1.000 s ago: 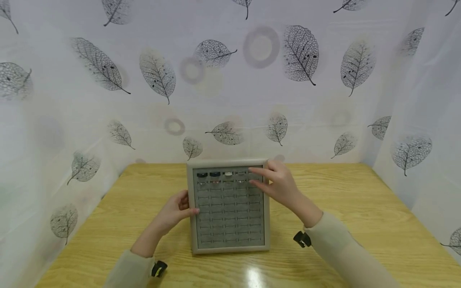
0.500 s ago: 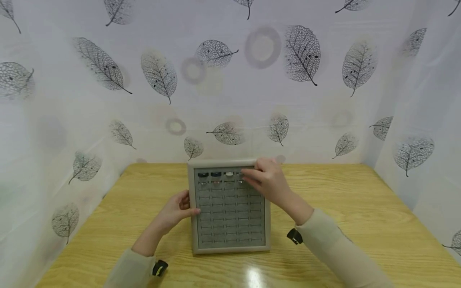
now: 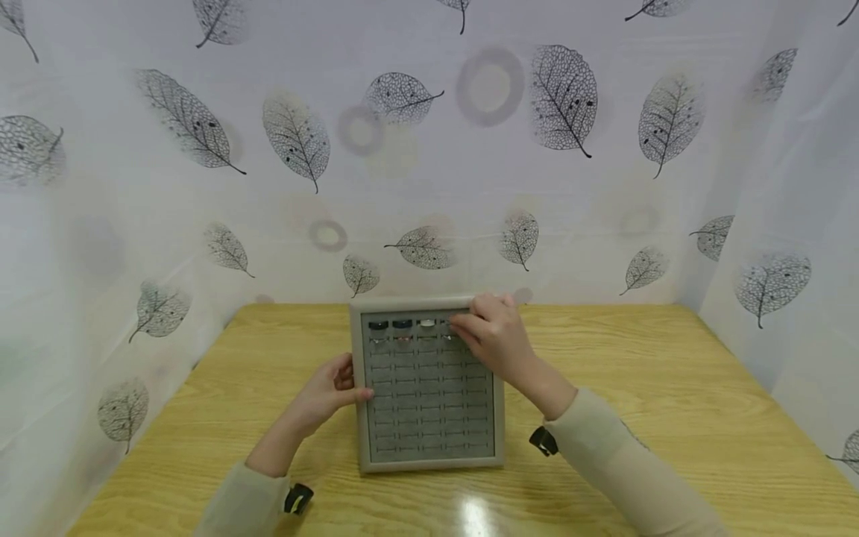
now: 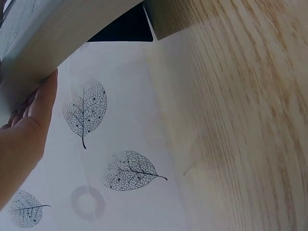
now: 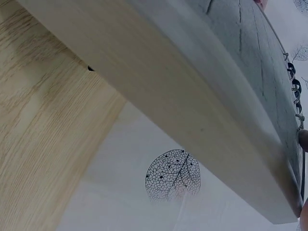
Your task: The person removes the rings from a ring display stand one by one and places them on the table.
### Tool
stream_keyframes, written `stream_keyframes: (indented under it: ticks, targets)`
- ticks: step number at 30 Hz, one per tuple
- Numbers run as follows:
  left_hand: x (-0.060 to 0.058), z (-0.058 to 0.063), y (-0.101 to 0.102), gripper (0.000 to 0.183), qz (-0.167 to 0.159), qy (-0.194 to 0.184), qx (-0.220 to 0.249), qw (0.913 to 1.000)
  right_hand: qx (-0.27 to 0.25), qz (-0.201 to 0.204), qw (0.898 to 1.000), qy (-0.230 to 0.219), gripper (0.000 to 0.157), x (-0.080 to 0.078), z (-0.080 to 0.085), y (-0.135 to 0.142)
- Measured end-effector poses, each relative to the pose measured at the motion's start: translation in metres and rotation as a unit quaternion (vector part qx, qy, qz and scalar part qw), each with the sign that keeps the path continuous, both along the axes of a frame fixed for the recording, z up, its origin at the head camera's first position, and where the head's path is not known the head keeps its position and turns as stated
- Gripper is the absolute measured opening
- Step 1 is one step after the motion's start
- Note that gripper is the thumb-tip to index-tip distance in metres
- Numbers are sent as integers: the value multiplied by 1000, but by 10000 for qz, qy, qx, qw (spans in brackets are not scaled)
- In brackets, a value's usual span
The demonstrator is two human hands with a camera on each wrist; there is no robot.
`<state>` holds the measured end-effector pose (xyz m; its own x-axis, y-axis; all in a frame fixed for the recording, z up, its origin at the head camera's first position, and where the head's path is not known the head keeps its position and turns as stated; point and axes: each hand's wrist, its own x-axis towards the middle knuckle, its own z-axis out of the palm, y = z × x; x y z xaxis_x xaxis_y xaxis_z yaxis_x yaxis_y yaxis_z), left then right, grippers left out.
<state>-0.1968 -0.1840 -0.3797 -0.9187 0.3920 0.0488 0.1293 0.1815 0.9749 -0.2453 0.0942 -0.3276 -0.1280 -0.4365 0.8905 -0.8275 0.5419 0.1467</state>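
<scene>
A ring display board (image 3: 429, 403) with a pale frame and grey slotted padding leans upright on the table. In its top row sit two black rings (image 3: 402, 324), a white ring (image 3: 426, 323) and a thin silver ring (image 3: 446, 324). Finer rings (image 3: 403, 339) line the row below. My left hand (image 3: 325, 395) grips the board's left side, thumb on the front and fingers behind. At the upper right, my right hand (image 3: 499, 335) pinches at the silver ring, which its fingertips partly hide. The right wrist view shows fingertips (image 5: 303, 139) beside the row of rings (image 5: 295, 89).
The board stands on a wood-grain table (image 3: 604, 373). Behind and at the sides hangs a white curtain (image 3: 429, 171) printed with leaves. In the left wrist view a dark support (image 4: 127, 29) shows behind the board.
My right hand has moved left over the board, and its spread thumb and fingers have come together at the silver ring. The left hand and board stay put.
</scene>
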Motion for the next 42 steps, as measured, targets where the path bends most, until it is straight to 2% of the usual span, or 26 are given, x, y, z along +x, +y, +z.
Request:
stream_keyframes:
  ticks: [5, 13, 18, 24, 29, 42]
  targets:
    - [-1, 0, 0, 69, -28, 10, 16, 10000, -20, -90, 10000, 39, 8, 1, 0, -1]
    - [-1, -2, -1, 70, -17, -62, 7, 10000, 12, 60, 10000, -56, 11, 2, 1, 0]
    - [-1, 0, 0, 70, -29, -73, 34, 10000, 2, 267, 9996, -68, 10, 2, 2, 1]
    - [-1, 1, -1, 70, -18, -60, -6, 10000, -48, 608, 9980, -143, 29, 0, 1, 5]
    - [-1, 0, -1, 69, 9, -30, -57, 10000, -41, 809, 9966, -138, 25, 1, 0, 11]
    - [-1, -2, -1, 70, 1, -77, 13, 10000, 354, 589, 9975, -129, 32, 19, -4, 52]
